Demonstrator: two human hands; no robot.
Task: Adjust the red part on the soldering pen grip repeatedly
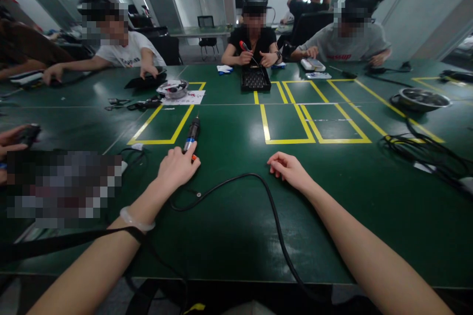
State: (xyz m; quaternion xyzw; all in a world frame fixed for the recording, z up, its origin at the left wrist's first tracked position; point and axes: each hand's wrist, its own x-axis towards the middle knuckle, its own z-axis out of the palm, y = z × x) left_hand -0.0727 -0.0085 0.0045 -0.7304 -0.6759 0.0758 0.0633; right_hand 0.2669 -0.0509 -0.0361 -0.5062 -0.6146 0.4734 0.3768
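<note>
My left hand [179,163] is closed around an electric screwdriver [191,133], which has a dark nose, a blue band and a bit of orange near my fingers. Its thin tip points away from me, towards the yellow tape. A black cable [254,175] comes out near this hand and curves across the green table [236,246] to the front edge. Resting on the tabletop to the right, my right hand [286,167] has its fingers loosely curled in, with nothing visible in them. A small round metal piece [198,195] lies beside the cable.
Yellow tape rectangles [290,141] mark the table ahead. Opposite, a person works over a black tray [255,79]. A metal bowl [420,100] and coiled cables [424,145] lie right. Far left are a clear dish [173,89], tools [144,104] and another person's hand [15,140].
</note>
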